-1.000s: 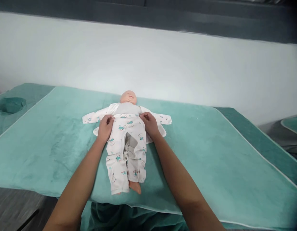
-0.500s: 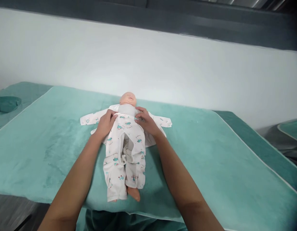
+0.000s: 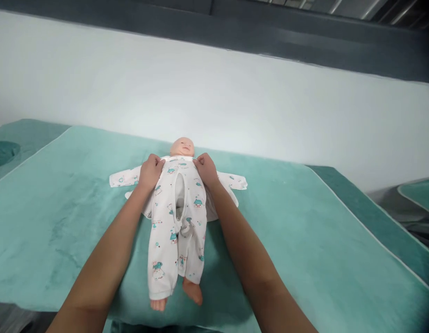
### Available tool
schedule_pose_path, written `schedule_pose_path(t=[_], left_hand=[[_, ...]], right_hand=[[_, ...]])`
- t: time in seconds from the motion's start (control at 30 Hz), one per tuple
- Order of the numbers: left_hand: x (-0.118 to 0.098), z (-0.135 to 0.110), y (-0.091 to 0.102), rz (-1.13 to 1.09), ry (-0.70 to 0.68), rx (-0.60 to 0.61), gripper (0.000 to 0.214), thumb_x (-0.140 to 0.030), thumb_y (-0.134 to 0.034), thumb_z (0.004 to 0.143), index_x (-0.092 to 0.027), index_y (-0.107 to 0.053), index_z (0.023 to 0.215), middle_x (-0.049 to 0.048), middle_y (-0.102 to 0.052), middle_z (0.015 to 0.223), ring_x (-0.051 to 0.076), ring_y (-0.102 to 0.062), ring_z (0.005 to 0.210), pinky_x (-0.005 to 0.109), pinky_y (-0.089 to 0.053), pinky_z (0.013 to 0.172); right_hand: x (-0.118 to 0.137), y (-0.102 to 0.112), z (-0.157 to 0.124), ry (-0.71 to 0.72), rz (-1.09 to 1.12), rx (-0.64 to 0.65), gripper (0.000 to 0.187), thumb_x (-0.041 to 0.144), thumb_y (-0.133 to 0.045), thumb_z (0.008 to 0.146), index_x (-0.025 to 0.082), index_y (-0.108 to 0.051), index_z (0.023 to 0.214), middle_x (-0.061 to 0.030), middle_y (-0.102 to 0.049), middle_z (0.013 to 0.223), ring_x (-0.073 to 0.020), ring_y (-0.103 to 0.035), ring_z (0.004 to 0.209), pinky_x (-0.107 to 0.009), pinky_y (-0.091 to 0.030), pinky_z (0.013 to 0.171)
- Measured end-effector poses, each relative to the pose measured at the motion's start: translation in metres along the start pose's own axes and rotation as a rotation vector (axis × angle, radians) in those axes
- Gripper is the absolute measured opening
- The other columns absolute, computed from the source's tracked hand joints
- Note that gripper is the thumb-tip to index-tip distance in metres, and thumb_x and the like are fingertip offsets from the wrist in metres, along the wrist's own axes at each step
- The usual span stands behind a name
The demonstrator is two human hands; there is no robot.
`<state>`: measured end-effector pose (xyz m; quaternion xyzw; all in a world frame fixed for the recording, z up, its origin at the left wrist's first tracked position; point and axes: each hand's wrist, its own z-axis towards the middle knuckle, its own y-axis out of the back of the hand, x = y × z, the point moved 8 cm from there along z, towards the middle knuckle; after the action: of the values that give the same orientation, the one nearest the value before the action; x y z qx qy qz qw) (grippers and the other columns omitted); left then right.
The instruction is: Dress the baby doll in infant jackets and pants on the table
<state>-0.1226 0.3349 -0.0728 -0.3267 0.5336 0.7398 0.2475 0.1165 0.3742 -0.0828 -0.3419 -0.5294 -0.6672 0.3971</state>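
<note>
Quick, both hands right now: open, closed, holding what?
Left hand: closed, pinching one upper corner of the patterned trousers.
Right hand: closed, pinching the other upper corner.

White trousers [image 3: 164, 231] bear teal cartoon prints with touches of red; the white jacket [image 3: 125, 178] is printed too. The table cover [image 3: 304, 231] is teal.

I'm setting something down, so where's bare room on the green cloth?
Between the left seam and left forearm; and, wider, between right forearm and right seam. Crowded: the middle, doll, shirt, trousers, left hand and right hand.
</note>
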Motion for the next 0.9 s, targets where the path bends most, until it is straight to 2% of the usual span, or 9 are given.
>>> schedule_pose_path(t=[0.13, 0.23, 0.33, 0.43, 0.57, 0.73, 0.8, 0.9], left_hand=[[-0.009, -0.007, 0.003, 0.075, -0.215, -0.117, 0.019, -0.035, -0.057, 0.094, -0.019, -0.065, 0.099, 0.0085, -0.07, 0.104, 0.025, -0.06, 0.101, 0.036, -0.044, 0.088], [-0.013, -0.011, 0.002, 0.168, -0.356, -0.132, 0.024, -0.035, -0.056, 0.095, -0.022, -0.072, 0.107, 0.0088, -0.069, 0.12, 0.027, -0.055, 0.118, 0.04, -0.04, 0.1], [-0.007, -0.007, -0.003, 0.181, -0.336, -0.083, 0.03, -0.035, -0.051, 0.099, -0.029, -0.073, 0.119, 0.0052, -0.069, 0.128, 0.026, -0.056, 0.122, 0.042, -0.038, 0.103], [-0.004, -0.005, -0.007, 0.19, -0.309, -0.048, 0.036, -0.033, -0.045, 0.101, -0.03, -0.069, 0.128, 0.004, -0.067, 0.135, 0.026, -0.055, 0.126, 0.044, -0.036, 0.105], [0.0, -0.007, -0.01, 0.219, -0.32, -0.004, 0.04, -0.026, -0.041, 0.101, -0.03, -0.066, 0.133, 0.0046, -0.064, 0.14, 0.025, -0.054, 0.129, 0.044, -0.036, 0.108], [-0.001, -0.024, 0.001, 0.219, -0.442, -0.03, 0.042, -0.02, -0.042, 0.098, -0.025, -0.063, 0.134, 0.0077, -0.06, 0.141, 0.025, -0.051, 0.13, 0.043, -0.038, 0.111], [-0.002, -0.032, 0.009, 0.269, -0.435, -0.082, 0.038, -0.022, -0.046, 0.097, -0.022, -0.063, 0.131, 0.01, -0.06, 0.139, 0.027, -0.051, 0.129, 0.044, -0.039, 0.109], [-0.001, -0.04, 0.02, 0.438, -0.292, -0.158, 0.032, -0.03, -0.054, 0.095, -0.018, -0.064, 0.123, 0.0143, -0.062, 0.13, 0.033, -0.054, 0.121, 0.046, -0.044, 0.1]], right_hand=[[-0.001, 0.0, -0.011, 0.027, 0.146, -0.053, 0.016, 0.038, -0.063, 0.081, 0.023, -0.057, 0.084, 0.001, -0.064, 0.082, -0.0174, -0.058, 0.08, -0.032, -0.045, 0.079], [0.002, 0.0, -0.016, 0.091, 0.174, -0.083, 0.015, 0.035, -0.061, 0.081, 0.022, -0.062, 0.089, -0.0047, -0.069, 0.099, -0.0196, -0.062, 0.093, -0.034, -0.048, 0.087], [0.003, -0.003, -0.019, 0.144, 0.199, -0.047, 0.018, 0.033, -0.057, 0.083, 0.023, -0.066, 0.095, -0.0064, -0.07, 0.107, -0.0201, -0.063, 0.099, -0.035, -0.048, 0.091], [0.002, -0.005, -0.026, 0.17, 0.328, -0.005, 0.018, 0.031, -0.056, 0.083, 0.023, -0.066, 0.095, -0.0057, -0.07, 0.111, -0.0195, -0.064, 0.104, -0.036, -0.048, 0.097], [-0.007, 0.002, -0.048, 0.08, 0.434, -0.079, 0.02, 0.033, -0.057, 0.081, 0.022, -0.066, 0.094, -0.0059, -0.071, 0.108, -0.0196, -0.065, 0.103, -0.035, -0.049, 0.096], [-0.018, 0.021, -0.079, -0.098, 0.251, -0.265, 0.023, 0.04, -0.063, 0.079, 0.02, -0.064, 0.091, -0.0046, -0.069, 0.092, -0.0193, -0.062, 0.088, -0.033, -0.048, 0.085], [-0.021, 0.022, -0.086, -0.154, 0.177, -0.238, 0.023, 0.043, -0.059, 0.082, 0.021, -0.062, 0.088, -0.0042, -0.069, 0.09, -0.0195, -0.06, 0.086, -0.032, -0.046, 0.082], [-0.026, 0.018, -0.088, -0.206, 0.049, -0.105, 0.026, 0.044, -0.049, 0.087, 0.021, -0.062, 0.086, -0.0049, -0.07, 0.09, -0.0213, -0.059, 0.087, -0.034, -0.043, 0.079]])
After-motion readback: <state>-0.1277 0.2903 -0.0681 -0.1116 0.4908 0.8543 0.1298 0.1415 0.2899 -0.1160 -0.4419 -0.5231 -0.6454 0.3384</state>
